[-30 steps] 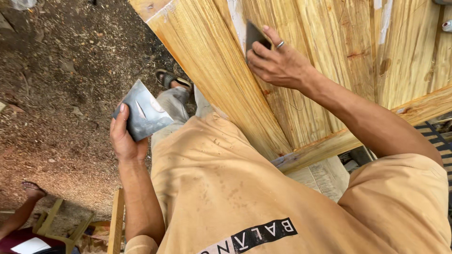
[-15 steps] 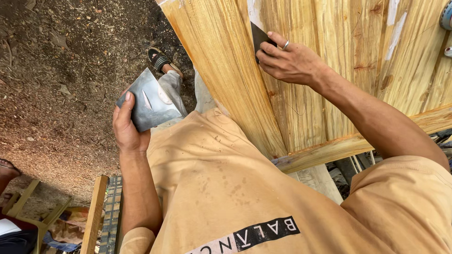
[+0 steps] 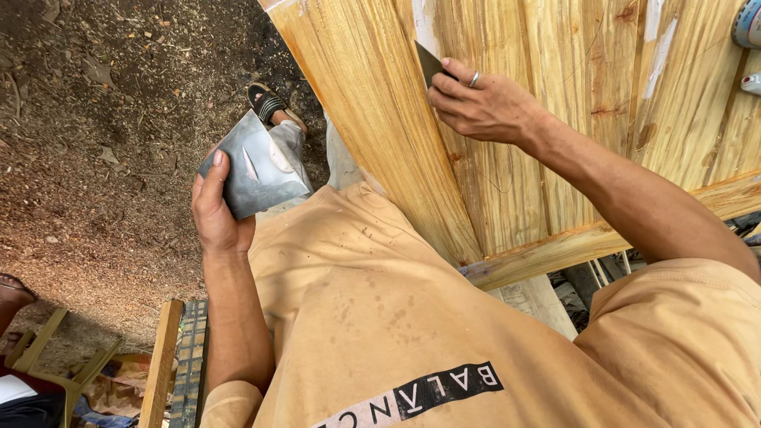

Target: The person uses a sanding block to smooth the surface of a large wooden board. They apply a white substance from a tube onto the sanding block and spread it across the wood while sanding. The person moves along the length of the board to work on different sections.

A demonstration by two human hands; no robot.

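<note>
Pinching scraper [image 3: 428, 63] between right hand [image 3: 479, 105] fingertips [image 3: 445, 78].

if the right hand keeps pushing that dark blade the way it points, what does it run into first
Probably nothing but more wood: the right hand presses the dark scraper blade against the yellow plank panel, pointing up along a groove. That line looks free to the picture's top edge.

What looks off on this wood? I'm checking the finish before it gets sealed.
The panel has whitish smears near its top edge and reddish-brown blotches, uneven against the yellow grain. The right hand presses a dark scraper on a seam; the left hand holds a grey plate.
</note>
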